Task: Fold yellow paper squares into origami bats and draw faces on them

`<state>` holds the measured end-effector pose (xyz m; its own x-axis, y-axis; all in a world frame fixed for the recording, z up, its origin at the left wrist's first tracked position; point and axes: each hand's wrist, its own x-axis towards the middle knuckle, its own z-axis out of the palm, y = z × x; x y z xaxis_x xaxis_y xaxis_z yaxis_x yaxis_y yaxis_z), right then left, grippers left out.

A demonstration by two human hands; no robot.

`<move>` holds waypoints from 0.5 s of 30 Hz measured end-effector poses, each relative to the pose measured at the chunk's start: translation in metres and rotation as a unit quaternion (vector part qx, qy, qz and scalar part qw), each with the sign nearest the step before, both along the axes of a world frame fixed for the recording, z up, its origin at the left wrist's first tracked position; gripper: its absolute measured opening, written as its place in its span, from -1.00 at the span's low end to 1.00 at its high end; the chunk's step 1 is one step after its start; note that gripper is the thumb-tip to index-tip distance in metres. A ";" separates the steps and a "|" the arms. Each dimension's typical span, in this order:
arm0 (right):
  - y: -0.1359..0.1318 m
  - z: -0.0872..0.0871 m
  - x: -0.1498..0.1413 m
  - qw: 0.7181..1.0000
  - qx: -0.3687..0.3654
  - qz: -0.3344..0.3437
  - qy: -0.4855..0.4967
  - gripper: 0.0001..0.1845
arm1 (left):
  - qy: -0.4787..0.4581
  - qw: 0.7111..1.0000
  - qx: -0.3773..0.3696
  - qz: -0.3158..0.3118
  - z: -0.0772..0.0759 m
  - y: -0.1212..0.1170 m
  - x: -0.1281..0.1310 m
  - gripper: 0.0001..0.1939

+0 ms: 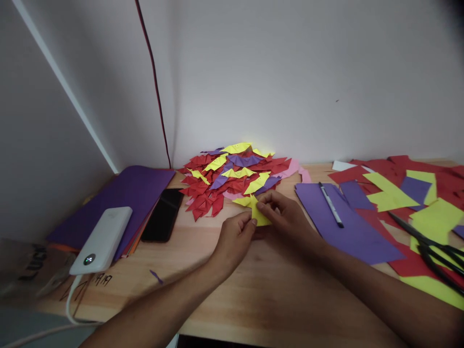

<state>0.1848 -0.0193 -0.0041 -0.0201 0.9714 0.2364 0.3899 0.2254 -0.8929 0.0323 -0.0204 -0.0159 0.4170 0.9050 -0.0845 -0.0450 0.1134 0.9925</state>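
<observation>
A partly folded piece of yellow paper (259, 217) is pinched between both of my hands above the wooden table. My left hand (235, 234) grips its lower left edge with thumb and fingers pressed together. At the upper right of the paper, my right hand (279, 210) closes its thumb and fingers on it, covering part of the sheet. Just beyond my hands lies a heap of folded paper shapes (235, 186) in red, yellow, purple and pink. Several of the yellow ones carry small dark dots.
To the left, a white power bank (105, 239) with a cable rests on purple sheets (145, 181), beside a black phone (163, 215). On the right lie a pen (330, 204) on purple paper (351, 234), coloured scraps (435, 217) and black scissors (431, 246). A wall (290, 87) stands behind.
</observation>
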 end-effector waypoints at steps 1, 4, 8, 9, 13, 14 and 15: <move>0.000 0.000 0.000 1.000 -0.001 0.001 0.006 -0.84 | 0.000 1.000 -0.001 -0.005 -0.001 0.000 0.000 -0.80; 0.000 -0.001 0.001 1.000 -0.010 0.003 0.029 -0.83 | 0.010 1.000 0.005 -0.007 -0.003 -0.001 -0.001 -0.79; -0.001 -0.002 0.001 0.998 -0.025 -0.001 0.056 -0.83 | 0.020 1.000 0.003 0.002 -0.006 0.001 -0.002 -0.77; -0.001 -0.002 0.001 0.998 -0.026 -0.001 0.060 -0.83 | 0.017 1.000 0.000 0.003 -0.007 0.001 -0.003 -0.77; -0.001 -0.002 0.001 0.997 -0.030 0.000 0.075 -0.84 | 0.009 1.000 -0.010 0.006 -0.008 0.001 -0.003 -0.77; -0.001 -0.001 0.001 0.996 -0.032 0.000 0.079 -0.84 | 0.011 1.000 -0.012 0.007 -0.007 0.001 -0.003 -0.77; -0.001 -0.001 0.001 0.996 -0.034 0.000 0.082 -0.84 | 0.012 1.000 -0.013 0.007 -0.007 0.001 -0.003 -0.77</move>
